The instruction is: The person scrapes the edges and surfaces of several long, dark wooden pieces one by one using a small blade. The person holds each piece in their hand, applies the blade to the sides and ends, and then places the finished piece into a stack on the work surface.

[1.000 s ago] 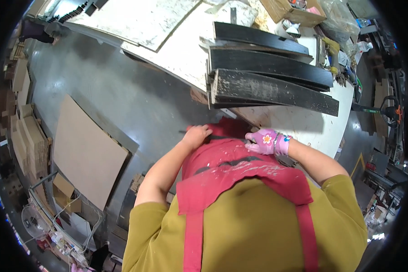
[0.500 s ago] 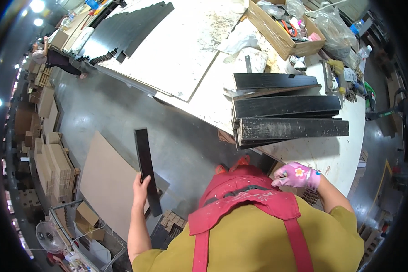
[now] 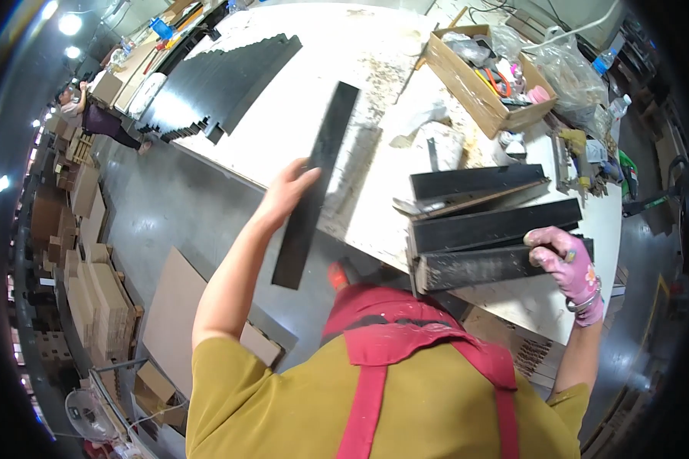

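The black strip (image 3: 310, 203) is held near mid-length in the left grip (image 3: 287, 191), which is narrowed upon it with the thumb across the upper face; this hold is presumably chosen so that both ends balance. The strip is situated just toward 11 o'clock of centre, its long axis directed roughly from 1 to 7 o'clock, with its upper part over the white counter (image 3: 390, 229) and its lower end beyond the edge. A shadow thrown on the counter suggests that it is carried clear of the surface.

At 3 o'clock, a stack of black boards (image 3: 505, 222) is laid in loosely overlapping layers, probably so that the pieces are kept within arm's reach. The gloved right grip (image 3: 566, 268) is placed at the stack's right end with fingers bent; whether a board is grasped or merely touched cannot be told. Toward 11 o'clock, further dark boards (image 3: 222, 84) are ranged closely side by side, apparently to save space. Small items are gathered in a cardboard box (image 3: 467, 96) between 1 and 2 o'clock, seemingly to be contained there.
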A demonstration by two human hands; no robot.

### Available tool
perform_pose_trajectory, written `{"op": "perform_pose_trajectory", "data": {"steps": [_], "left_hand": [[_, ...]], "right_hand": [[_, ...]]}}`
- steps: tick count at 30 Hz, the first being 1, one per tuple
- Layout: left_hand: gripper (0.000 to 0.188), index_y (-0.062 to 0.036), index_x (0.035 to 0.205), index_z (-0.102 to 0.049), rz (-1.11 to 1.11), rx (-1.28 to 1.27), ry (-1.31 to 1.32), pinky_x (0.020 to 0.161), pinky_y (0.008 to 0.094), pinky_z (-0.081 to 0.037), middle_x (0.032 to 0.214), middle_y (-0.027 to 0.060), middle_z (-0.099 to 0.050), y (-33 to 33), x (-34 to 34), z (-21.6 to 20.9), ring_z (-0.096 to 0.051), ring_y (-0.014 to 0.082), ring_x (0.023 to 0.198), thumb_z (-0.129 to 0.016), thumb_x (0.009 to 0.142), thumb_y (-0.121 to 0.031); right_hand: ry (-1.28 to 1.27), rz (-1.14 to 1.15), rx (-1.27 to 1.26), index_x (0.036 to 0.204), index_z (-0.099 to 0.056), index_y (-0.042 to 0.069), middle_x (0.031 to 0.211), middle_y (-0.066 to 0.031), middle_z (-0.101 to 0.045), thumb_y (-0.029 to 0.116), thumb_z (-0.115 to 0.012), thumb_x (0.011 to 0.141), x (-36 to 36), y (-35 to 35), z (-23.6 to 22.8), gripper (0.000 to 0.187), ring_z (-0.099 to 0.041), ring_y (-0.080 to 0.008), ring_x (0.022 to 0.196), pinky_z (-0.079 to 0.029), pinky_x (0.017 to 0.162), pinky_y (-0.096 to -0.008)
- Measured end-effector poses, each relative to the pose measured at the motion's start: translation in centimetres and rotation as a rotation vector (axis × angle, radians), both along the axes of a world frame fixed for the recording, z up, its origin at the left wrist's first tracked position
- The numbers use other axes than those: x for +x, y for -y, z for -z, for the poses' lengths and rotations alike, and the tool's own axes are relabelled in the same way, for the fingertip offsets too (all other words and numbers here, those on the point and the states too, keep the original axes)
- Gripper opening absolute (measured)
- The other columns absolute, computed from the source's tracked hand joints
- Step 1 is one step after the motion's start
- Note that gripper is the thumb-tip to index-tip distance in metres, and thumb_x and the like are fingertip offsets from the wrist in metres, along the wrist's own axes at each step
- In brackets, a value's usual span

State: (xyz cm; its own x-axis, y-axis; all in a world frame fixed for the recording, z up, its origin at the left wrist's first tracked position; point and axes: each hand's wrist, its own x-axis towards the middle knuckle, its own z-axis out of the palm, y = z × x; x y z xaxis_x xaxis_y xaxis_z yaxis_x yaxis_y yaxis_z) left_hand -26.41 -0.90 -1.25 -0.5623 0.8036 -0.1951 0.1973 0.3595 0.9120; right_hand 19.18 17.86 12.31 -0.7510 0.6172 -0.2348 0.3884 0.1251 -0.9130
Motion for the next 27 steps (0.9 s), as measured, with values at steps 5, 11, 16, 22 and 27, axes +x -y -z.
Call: {"op": "perform_pose_trajectory", "data": {"steps": [5, 11, 16, 22, 27], "left_hand": [[0.061, 0.0079, 0.132, -0.047, 0.211, -0.021, 0.009, 0.100, 0.0345, -0.040, 0.128, 0.0219, -0.055, -8.6, -5.9, 2.8, -0.052, 0.0264, 0.118, -0.063, 0.089, -0.033], [0.053, 0.0087, 0.128, -0.051, 0.397, -0.007, 0.233, 0.084, 0.0295, -0.047, 0.107, 0.0171, -0.064, -14.3, -10.1, 3.0, -0.060, 0.0184, 0.094, -0.063, 0.090, -0.025], [0.047, 0.0061, 0.122, -0.056, 0.440, 0.000, -0.031, 0.078, 0.0329, -0.049, 0.098, 0.0166, -0.065, -17.4, -10.8, 5.9, -0.061, 0.0225, 0.086, -0.065, 0.088, -0.024], [0.035, -0.0047, 0.116, -0.062, 0.490, 0.278, -0.862, 0.079, 0.0406, -0.048, 0.103, 0.0169, -0.059, -17.1, -10.2, 6.2, -0.060, 0.0349, 0.086, -0.066, 0.085, -0.018], [0.029, -0.0045, 0.112, -0.060, 0.813, 0.330, -0.587, 0.083, 0.0422, -0.047, 0.108, 0.0159, -0.058, -16.0, -1.6, 1.6, -0.058, 0.0356, 0.097, -0.064, 0.084, -0.012]], "right_hand": [[0.025, 0.091, 0.379, 0.100, -0.061, -0.001, 0.081, -0.0041, -0.060, 0.021, -0.060, 0.089, -6.9, -2.2, 1.1, 0.025, -0.054, -0.0119, 0.069, -0.045, 0.068, -0.0260], [0.631, -0.044, 0.802, 0.096, -0.063, 0.006, 0.085, -0.0152, -0.065, 0.038, -0.059, 0.087, -16.5, -7.5, 7.2, 0.033, -0.063, -0.0342, 0.080, -0.049, 0.072, -0.0421], [1.124, -0.093, 0.557, 0.099, -0.070, 0.003, 0.100, -0.0150, -0.069, 0.063, -0.055, 0.082, -23.8, -8.1, 7.6, 0.064, -0.066, -0.0320, 0.094, -0.050, 0.081, -0.0406], [1.027, -0.044, 0.523, 0.103, -0.068, 0.001, 0.102, -0.0182, -0.068, 0.055, -0.062, 0.079, -22.6, -9.9, 10.3, 0.059, -0.065, -0.0335, 0.096, -0.050, 0.084, -0.0408], [0.820, 0.106, 0.484, 0.095, -0.068, -0.001, 0.093, -0.0206, -0.069, 0.036, -0.069, 0.072, -20.9, -11.4, 12.9, 0.044, -0.067, -0.0330, 0.087, -0.052, 0.076, -0.0405]]}}
